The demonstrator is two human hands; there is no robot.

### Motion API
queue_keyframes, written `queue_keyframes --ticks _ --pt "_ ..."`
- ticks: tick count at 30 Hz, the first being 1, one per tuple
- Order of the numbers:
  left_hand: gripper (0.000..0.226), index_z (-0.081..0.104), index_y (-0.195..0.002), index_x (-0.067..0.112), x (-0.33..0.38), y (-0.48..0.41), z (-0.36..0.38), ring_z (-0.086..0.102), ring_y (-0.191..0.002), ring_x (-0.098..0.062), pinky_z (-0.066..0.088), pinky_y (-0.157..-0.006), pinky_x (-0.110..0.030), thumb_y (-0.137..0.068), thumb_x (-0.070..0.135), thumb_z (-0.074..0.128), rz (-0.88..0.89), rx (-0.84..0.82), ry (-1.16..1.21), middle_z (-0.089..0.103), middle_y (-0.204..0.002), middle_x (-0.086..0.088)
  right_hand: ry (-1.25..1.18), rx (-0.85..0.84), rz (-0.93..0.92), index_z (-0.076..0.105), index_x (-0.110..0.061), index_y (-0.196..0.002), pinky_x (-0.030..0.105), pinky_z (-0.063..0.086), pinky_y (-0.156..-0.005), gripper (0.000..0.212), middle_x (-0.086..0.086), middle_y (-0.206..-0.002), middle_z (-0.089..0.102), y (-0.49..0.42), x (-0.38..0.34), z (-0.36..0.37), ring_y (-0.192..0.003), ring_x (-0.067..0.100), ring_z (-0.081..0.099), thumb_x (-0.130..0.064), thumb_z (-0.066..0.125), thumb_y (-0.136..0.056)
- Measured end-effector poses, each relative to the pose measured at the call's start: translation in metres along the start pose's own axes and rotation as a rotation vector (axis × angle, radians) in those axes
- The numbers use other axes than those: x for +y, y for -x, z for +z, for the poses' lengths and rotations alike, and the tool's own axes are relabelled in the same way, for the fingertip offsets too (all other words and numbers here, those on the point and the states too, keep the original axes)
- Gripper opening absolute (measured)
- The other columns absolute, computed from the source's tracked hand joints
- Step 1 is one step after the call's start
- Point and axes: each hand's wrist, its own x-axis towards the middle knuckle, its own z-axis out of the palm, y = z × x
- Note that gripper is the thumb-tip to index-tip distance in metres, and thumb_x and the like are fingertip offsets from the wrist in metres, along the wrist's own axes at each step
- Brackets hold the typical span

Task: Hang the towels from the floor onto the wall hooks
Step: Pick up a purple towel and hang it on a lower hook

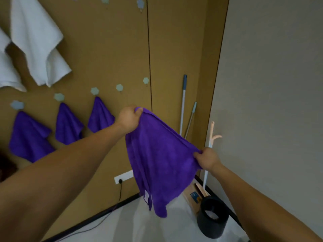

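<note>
Purple towel (pixel 157 159), top corners pinched by left hand (pixel 128 119), right hand (pixel 207 158), bare hook (pixel 119 87) above

One camera here, riding on the person's head, looking forward and down along both outstretched forearms. It faces the brown panel wall (pixel 108 49), close in, so the wall fills the left and middle, with its seam leaning across the wide-angle view. The grey side wall (pixel 271 84) takes the right and a strip of floor (pixel 139 224) runs along the bottom edge. Dead centre, at arm's length, the left hand (pixel 128 119) and right hand (pixel 207 158) pinch the purple towel (pixel 157 154).
</note>
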Motion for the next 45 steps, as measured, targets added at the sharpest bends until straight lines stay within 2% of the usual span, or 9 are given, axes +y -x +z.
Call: queue_keyframes --ticks 7,12,18,24,30,34,38,41,45 --pt "0.041 0.055 -0.106 -0.003 -0.090 0.031 -0.048 0.055 -0.109 -0.042 0.043 -0.088 -0.041 -0.101 0.033 0.037 -0.253 0.070 -0.260 0.060 -0.115 -0.028 -0.603 0.208 -0.146 0.067 -0.013 -0.077 0.043 0.056 -0.074 0.019 0.012 -0.081 0.072 0.002 -0.059 -0.013 -0.077 0.029 0.069 -0.029 0.078 -0.079" --pt "0.050 0.049 -0.127 -0.007 -0.117 0.054 -0.073 0.059 -0.107 -0.035 0.045 -0.084 -0.034 -0.089 0.024 0.060 -0.512 -0.211 -0.258 0.060 -0.121 -0.024 -0.905 0.076 -0.290 0.067 -0.011 -0.088 0.037 0.053 -0.078 0.008 0.011 -0.091 0.071 0.024 -0.127 0.010 -0.079 0.017 0.064 -0.018 0.071 -0.086" --pt "0.042 0.062 -0.111 0.023 -0.077 0.067 -0.063 0.067 -0.083 0.000 0.048 -0.066 -0.008 -0.073 0.025 0.081 -0.151 -0.622 0.252 0.071 -0.097 0.011 -0.718 -0.252 -0.575 0.066 -0.022 -0.080 0.014 0.049 -0.063 0.013 -0.011 -0.072 0.068 0.061 -0.220 0.064 -0.062 -0.005 0.060 -0.012 0.073 -0.084" --pt "0.014 0.062 -0.074 0.018 -0.100 0.046 -0.070 0.064 -0.065 -0.008 0.051 -0.058 -0.020 -0.087 0.017 0.068 -0.085 -0.510 0.651 0.068 -0.068 0.006 -0.715 -0.327 -0.453 0.068 -0.017 -0.086 0.013 0.050 -0.061 0.009 -0.012 -0.072 0.072 0.067 -0.230 0.079 -0.066 -0.001 0.065 -0.024 0.073 -0.084" --pt "0.030 0.059 -0.112 0.003 -0.124 0.012 -0.096 0.063 -0.066 -0.013 0.048 -0.060 -0.029 -0.090 0.023 0.061 -0.195 -0.293 0.780 0.067 -0.070 0.005 -0.605 -0.586 -0.181 0.069 -0.008 -0.105 0.032 0.056 -0.083 0.024 0.007 -0.102 0.072 0.082 -0.208 0.121 -0.088 0.017 0.069 -0.012 0.074 -0.081" --pt "0.019 0.059 -0.090 0.014 -0.147 0.001 -0.114 0.061 -0.071 -0.019 0.045 -0.061 -0.031 -0.091 0.031 0.052 -0.221 -0.114 0.574 0.063 -0.082 -0.003 -0.576 -0.509 -0.101 0.073 -0.013 -0.080 0.022 0.055 -0.057 0.013 0.008 -0.087 0.074 0.085 -0.213 0.129 -0.070 0.014 0.071 -0.026 0.073 -0.084" --pt "0.024 0.056 -0.100 0.011 -0.176 -0.004 -0.132 0.056 -0.070 -0.014 0.044 -0.055 -0.023 -0.096 0.031 0.044 -0.168 0.073 0.517 0.058 -0.081 0.001 -0.312 -0.593 -0.100 0.069 -0.006 -0.100 0.031 0.058 -0.074 0.040 0.007 -0.094 0.074 0.087 -0.223 0.133 -0.085 0.021 0.070 -0.043 0.070 -0.083" --pt "0.013 0.050 -0.103 0.022 -0.191 -0.003 -0.143 0.052 -0.066 -0.001 0.036 -0.045 -0.005 -0.099 0.030 0.040 -0.051 0.113 0.406 0.056 -0.078 0.011 -0.306 -0.444 -0.174 0.069 -0.010 -0.099 0.033 0.056 -0.081 0.032 0.008 -0.097 0.073 0.081 -0.234 0.133 -0.089 0.026 0.070 -0.040 0.064 -0.089" --pt "0.011 0.044 -0.099 0.021 -0.202 -0.009 -0.150 0.050 -0.067 -0.002 0.034 -0.053 -0.018 -0.100 0.030 0.038 -0.043 0.212 0.355 0.052 -0.076 0.010 -0.268 0.029 -0.318 0.058 -0.014 -0.080 0.029 0.045 -0.065 0.028 0.005 -0.077 0.063 0.059 -0.251 0.119 -0.077 0.025 0.060 -0.036 0.055 -0.096"
